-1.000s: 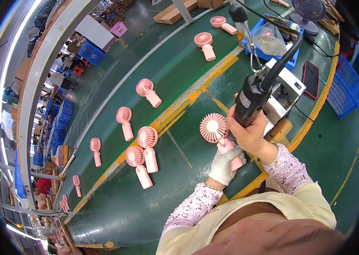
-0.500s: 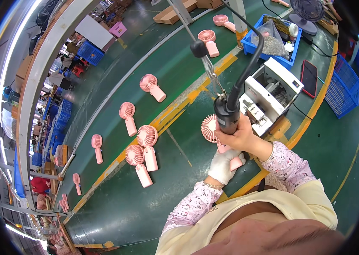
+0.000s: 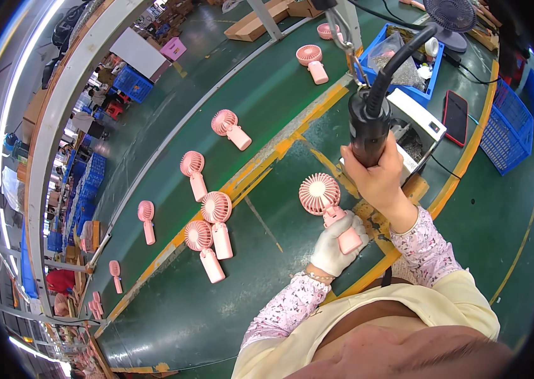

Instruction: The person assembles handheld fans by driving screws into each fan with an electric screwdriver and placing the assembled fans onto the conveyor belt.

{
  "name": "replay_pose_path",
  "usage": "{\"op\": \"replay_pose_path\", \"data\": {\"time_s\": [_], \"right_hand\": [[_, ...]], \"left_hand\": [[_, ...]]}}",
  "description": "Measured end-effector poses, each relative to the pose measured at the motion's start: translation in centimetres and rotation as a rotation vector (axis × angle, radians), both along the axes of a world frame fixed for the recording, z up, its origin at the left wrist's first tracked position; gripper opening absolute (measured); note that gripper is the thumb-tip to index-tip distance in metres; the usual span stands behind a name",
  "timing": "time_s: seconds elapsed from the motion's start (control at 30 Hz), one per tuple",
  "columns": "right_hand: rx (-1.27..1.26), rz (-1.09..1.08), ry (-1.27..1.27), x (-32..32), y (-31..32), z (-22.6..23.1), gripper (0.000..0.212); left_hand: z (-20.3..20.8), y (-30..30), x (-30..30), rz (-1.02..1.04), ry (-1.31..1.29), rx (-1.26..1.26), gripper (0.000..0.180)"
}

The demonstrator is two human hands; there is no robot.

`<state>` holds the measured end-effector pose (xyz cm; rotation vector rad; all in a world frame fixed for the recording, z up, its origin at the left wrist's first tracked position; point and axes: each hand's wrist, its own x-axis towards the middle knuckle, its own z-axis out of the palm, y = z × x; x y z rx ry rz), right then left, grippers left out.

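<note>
My left hand [image 3: 336, 247], in a white glove, is closed around the handle of a pink handheld fan [image 3: 320, 194]. Its round grille faces up, just above the green bench. Bare and wrapped round a black electric screwdriver [image 3: 369, 129], my right hand [image 3: 378, 175] is to the right of that fan. The screwdriver hangs from a metal hook and has a thick black cable; its tip is hidden by my hand. Left of my hands lie two more pink fans, one [image 3: 216, 208] touching or overlapping the other [image 3: 198, 236].
Several pink fans, one of them here [image 3: 225, 123], lie along the green conveyor belt [image 3: 172, 208]. A white screw feeder [image 3: 420, 129] stands behind my right hand. Beyond are a blue bin [image 3: 428, 95] with bagged parts, a phone [image 3: 456, 117] and a dark desk fan [image 3: 450, 16].
My right hand has lifted the screwdriver up and to the right, away from the held fan, whose grille and neck now show fully. My left hand keeps its hold.
</note>
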<state>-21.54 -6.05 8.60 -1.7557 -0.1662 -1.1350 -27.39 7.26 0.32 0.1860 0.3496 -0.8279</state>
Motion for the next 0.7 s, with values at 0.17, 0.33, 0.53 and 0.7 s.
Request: {"op": "replay_pose_path", "data": {"time_s": [0.17,0.33,0.53,0.7], "right_hand": [[0.435,0.315,0.205,-0.8,1.7,-1.5,0.039],[0.606,0.480,0.163,-1.8,3.2,-2.2,0.030],[0.380,0.497,0.235,-1.7,4.2,-3.8,0.033],[0.434,0.484,0.260,-1.2,4.4,-4.8,0.036]], "left_hand": [[-0.7,-0.4,-0.1,-0.059,-0.145,0.111,0.011],[0.3,0.0,-0.3,-0.165,-1.479,1.206,0.029],[-0.8,0.4,-0.6,-0.191,-1.545,1.346,0.040],[-0.6,0.6,-0.4,-0.143,-1.609,1.369,0.037]]}}
